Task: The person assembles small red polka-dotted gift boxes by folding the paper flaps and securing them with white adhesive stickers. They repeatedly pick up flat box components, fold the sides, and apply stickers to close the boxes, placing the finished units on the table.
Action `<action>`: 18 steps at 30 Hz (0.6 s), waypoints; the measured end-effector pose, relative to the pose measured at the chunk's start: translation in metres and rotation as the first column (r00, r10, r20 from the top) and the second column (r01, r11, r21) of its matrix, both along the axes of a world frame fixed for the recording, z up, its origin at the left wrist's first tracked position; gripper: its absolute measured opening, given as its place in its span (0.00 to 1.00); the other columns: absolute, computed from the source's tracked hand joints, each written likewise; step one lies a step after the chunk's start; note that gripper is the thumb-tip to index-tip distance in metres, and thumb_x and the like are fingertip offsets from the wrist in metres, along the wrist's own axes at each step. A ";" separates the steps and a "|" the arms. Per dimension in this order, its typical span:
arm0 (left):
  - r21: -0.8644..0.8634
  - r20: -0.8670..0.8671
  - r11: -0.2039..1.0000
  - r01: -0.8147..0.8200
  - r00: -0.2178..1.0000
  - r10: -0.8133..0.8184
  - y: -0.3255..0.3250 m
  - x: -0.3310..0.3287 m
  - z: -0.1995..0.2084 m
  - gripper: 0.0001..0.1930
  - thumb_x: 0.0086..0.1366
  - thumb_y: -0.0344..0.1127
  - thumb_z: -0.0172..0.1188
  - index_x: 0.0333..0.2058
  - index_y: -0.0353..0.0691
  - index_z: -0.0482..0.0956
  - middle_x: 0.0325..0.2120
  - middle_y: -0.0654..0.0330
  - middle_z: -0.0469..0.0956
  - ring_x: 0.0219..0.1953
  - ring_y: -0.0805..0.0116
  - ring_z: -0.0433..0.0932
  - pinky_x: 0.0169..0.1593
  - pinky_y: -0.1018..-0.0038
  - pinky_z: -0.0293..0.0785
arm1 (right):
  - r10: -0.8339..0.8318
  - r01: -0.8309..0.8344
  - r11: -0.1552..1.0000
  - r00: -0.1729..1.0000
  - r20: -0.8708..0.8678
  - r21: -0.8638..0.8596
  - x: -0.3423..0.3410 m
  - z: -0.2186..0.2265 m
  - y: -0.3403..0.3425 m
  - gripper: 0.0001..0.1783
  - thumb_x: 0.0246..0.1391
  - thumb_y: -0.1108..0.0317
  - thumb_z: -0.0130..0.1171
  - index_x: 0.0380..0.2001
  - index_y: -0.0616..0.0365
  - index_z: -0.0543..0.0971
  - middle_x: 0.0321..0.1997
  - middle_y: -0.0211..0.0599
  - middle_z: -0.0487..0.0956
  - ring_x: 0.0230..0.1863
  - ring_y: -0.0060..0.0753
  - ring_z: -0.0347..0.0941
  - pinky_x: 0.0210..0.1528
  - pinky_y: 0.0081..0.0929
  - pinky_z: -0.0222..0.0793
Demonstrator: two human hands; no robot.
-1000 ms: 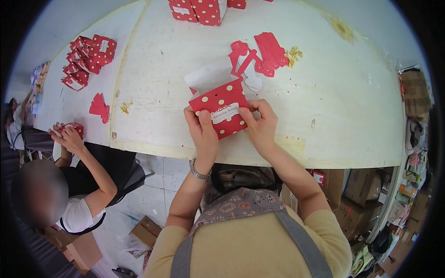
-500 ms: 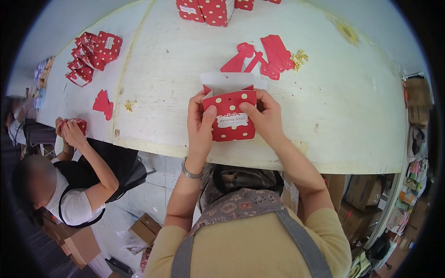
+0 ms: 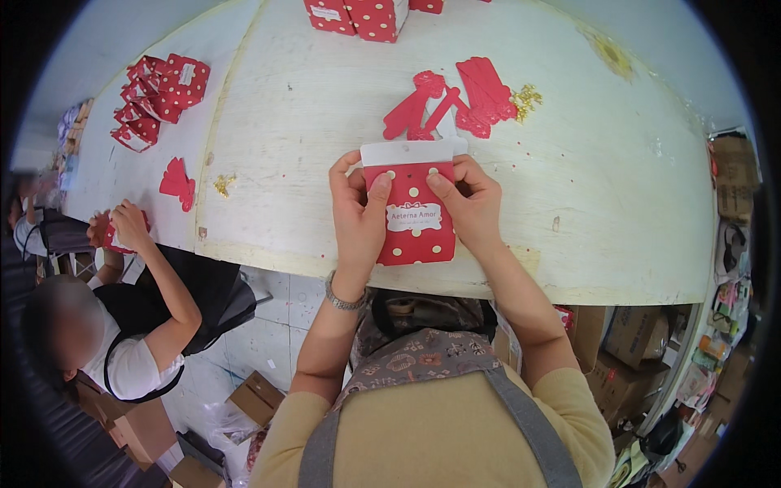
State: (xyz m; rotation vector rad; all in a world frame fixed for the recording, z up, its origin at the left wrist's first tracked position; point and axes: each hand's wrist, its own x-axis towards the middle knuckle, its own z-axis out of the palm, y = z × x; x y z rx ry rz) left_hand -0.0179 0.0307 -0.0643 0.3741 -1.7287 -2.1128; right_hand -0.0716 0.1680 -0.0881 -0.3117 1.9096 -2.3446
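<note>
Between my hands is a red gift box [image 3: 415, 242] with cream dots and a white label on its front. Its white top flap stands up behind the front panel, and the mouth looks pressed nearly flat. My left hand [image 3: 362, 199] grips the upper left edge, thumb on the front and fingers behind. At the upper right edge my right hand [image 3: 470, 199] holds it the same way. Just beyond the box lie red die-cut paper strips [image 3: 407, 114] with lacy ends and a stack of red cards [image 3: 486, 93]. A little heap of gold fasteners [image 3: 527, 99] is beside the stack.
Finished-looking dotted boxes [image 3: 378, 20] stand at the far edge of the white table [image 3: 610, 203]. Folded dotted boxes [image 3: 163, 98], red strips [image 3: 177, 184] and gold bits [image 3: 224, 185] lie at the left. A co-worker [image 3: 134, 325] there handles a dotted box. Cardboard cartons [image 3: 639, 342] sit below right.
The box's mouth has gone from open to pressed nearly flat, and the box has come slightly nearer to me. More of the red strips behind it now shows. The co-worker's hands have shifted.
</note>
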 end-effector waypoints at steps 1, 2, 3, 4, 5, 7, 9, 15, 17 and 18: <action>-0.012 0.022 0.999 0.036 0.999 -0.036 -0.004 0.000 0.000 0.08 0.69 0.32 0.53 0.40 0.33 0.71 0.35 0.63 0.76 0.35 0.82 0.71 0.40 0.82 0.70 | 0.008 -0.008 1.000 1.000 -0.001 0.009 0.001 0.001 -0.001 0.09 0.50 0.74 0.67 0.26 0.63 0.75 0.37 0.29 0.75 0.32 0.13 0.67 0.31 0.14 0.62; -0.023 0.044 0.997 0.073 0.996 -0.071 -0.008 0.001 -0.001 0.08 0.70 0.32 0.52 0.41 0.33 0.71 0.35 0.62 0.77 0.35 0.81 0.72 0.40 0.81 0.71 | 0.015 -0.015 1.000 1.000 -0.003 0.017 0.001 0.003 -0.002 0.09 0.50 0.74 0.66 0.28 0.63 0.75 0.37 0.29 0.75 0.32 0.13 0.67 0.32 0.14 0.62; -0.010 0.061 0.996 0.092 0.994 -0.091 -0.010 0.001 -0.002 0.08 0.70 0.32 0.51 0.42 0.33 0.71 0.36 0.62 0.77 0.36 0.81 0.72 0.40 0.81 0.71 | 0.013 -0.013 1.000 1.000 0.008 -0.028 0.001 0.004 -0.004 0.10 0.50 0.74 0.66 0.32 0.63 0.74 0.38 0.31 0.75 0.33 0.14 0.68 0.33 0.15 0.64; 0.003 0.078 0.994 0.110 0.991 -0.110 -0.013 0.000 -0.003 0.09 0.70 0.33 0.50 0.43 0.33 0.71 0.36 0.61 0.77 0.36 0.81 0.72 0.40 0.81 0.71 | 0.011 -0.010 0.997 1.000 0.018 -0.073 0.000 0.004 -0.007 0.12 0.51 0.74 0.65 0.37 0.63 0.74 0.39 0.32 0.76 0.34 0.15 0.69 0.34 0.16 0.66; 0.017 0.094 0.992 0.129 0.987 -0.130 -0.014 0.000 -0.005 0.09 0.71 0.33 0.50 0.43 0.33 0.71 0.36 0.61 0.77 0.36 0.81 0.72 0.40 0.82 0.71 | 0.010 -0.006 0.993 1.000 0.029 -0.117 -0.001 0.005 -0.009 0.15 0.51 0.74 0.65 0.41 0.62 0.74 0.40 0.33 0.76 0.35 0.16 0.70 0.35 0.16 0.67; -0.008 0.077 0.994 0.112 0.991 -0.111 -0.015 0.001 -0.009 0.10 0.70 0.31 0.49 0.46 0.33 0.69 0.36 0.60 0.77 0.36 0.81 0.73 0.40 0.81 0.72 | 0.058 -0.042 0.991 0.990 0.126 -0.124 0.001 0.020 -0.009 0.22 0.52 0.74 0.65 0.49 0.62 0.70 0.44 0.36 0.77 0.38 0.18 0.72 0.39 0.19 0.70; 0.022 0.061 0.996 0.089 0.994 -0.090 -0.013 0.001 -0.007 0.11 0.70 0.31 0.49 0.48 0.33 0.68 0.37 0.59 0.77 0.37 0.80 0.73 0.40 0.81 0.73 | 0.155 -0.123 0.982 0.958 0.243 -0.144 0.000 0.022 -0.006 0.25 0.53 0.73 0.64 0.53 0.62 0.69 0.46 0.38 0.77 0.40 0.20 0.74 0.41 0.21 0.72; 0.083 0.067 0.990 0.117 0.990 -0.123 -0.012 -0.001 -0.002 0.14 0.70 0.30 0.50 0.51 0.34 0.64 0.39 0.55 0.77 0.39 0.77 0.76 0.41 0.79 0.74 | 0.216 -0.201 0.976 0.940 0.264 -0.084 0.000 0.007 -0.001 0.15 0.56 0.70 0.62 0.45 0.64 0.76 0.36 0.33 0.81 0.34 0.16 0.74 0.36 0.19 0.73; 0.010 0.105 0.984 0.179 0.978 -0.179 -0.017 0.001 -0.001 0.13 0.70 0.29 0.50 0.51 0.34 0.65 0.39 0.54 0.78 0.39 0.77 0.76 0.41 0.79 0.74 | 0.163 -0.165 0.986 0.967 0.197 -0.008 0.001 0.005 -0.001 0.11 0.56 0.70 0.62 0.41 0.64 0.79 0.30 0.31 0.81 0.31 0.15 0.74 0.33 0.18 0.72; 0.061 0.088 0.978 0.201 0.975 -0.206 -0.019 0.002 -0.002 0.13 0.69 0.29 0.51 0.51 0.34 0.65 0.39 0.55 0.77 0.39 0.77 0.76 0.41 0.79 0.74 | 0.163 -0.170 0.985 0.969 0.184 0.026 0.001 0.006 -0.001 0.10 0.56 0.70 0.62 0.39 0.64 0.79 0.30 0.30 0.81 0.31 0.15 0.74 0.32 0.18 0.72</action>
